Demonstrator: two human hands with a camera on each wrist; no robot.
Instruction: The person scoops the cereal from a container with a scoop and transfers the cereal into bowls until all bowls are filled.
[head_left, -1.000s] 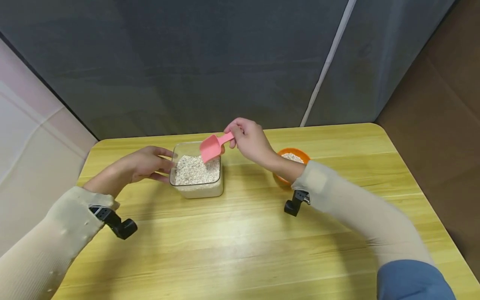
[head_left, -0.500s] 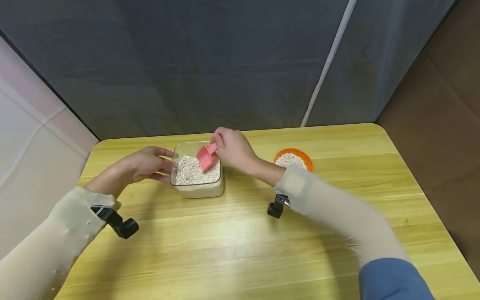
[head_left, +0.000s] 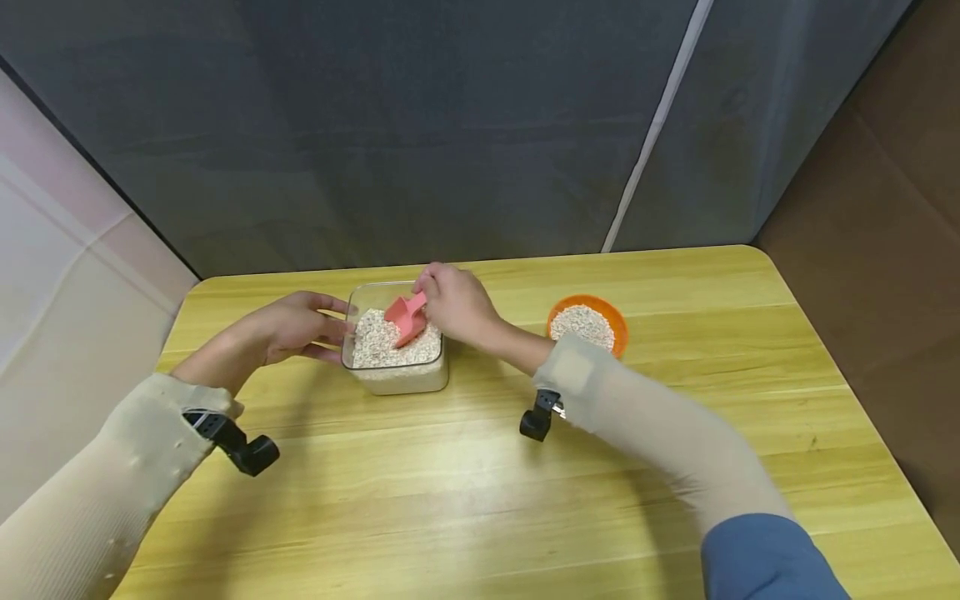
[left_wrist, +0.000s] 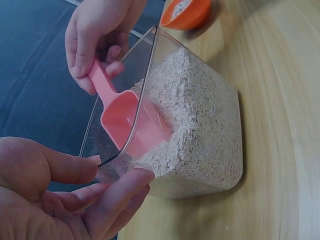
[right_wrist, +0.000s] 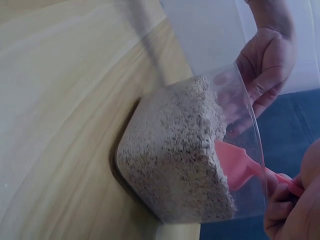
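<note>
A clear square container (head_left: 396,373) (left_wrist: 225,165) (right_wrist: 150,165) full of oats stands on the wooden table. My right hand (head_left: 452,304) (left_wrist: 97,37) pinches the handle of a pink scoop (head_left: 406,317) (left_wrist: 132,117) (right_wrist: 240,167), whose bowl digs into the oats. My left hand (head_left: 300,325) (left_wrist: 75,200) (right_wrist: 265,65) holds the container's left wall with thumb and fingers. An orange bowl (head_left: 587,321) (left_wrist: 187,12) holding oats sits to the right of the container.
The yellow wooden table (head_left: 480,483) runs wide in front of the container. A dark grey curtain (head_left: 420,125) hangs behind the table's far edge. A brown floor (head_left: 885,208) lies off the right edge.
My right hand has moved left and down, bringing the pink scoop from above the container's rim into the oats. The left hand stays on the container.
</note>
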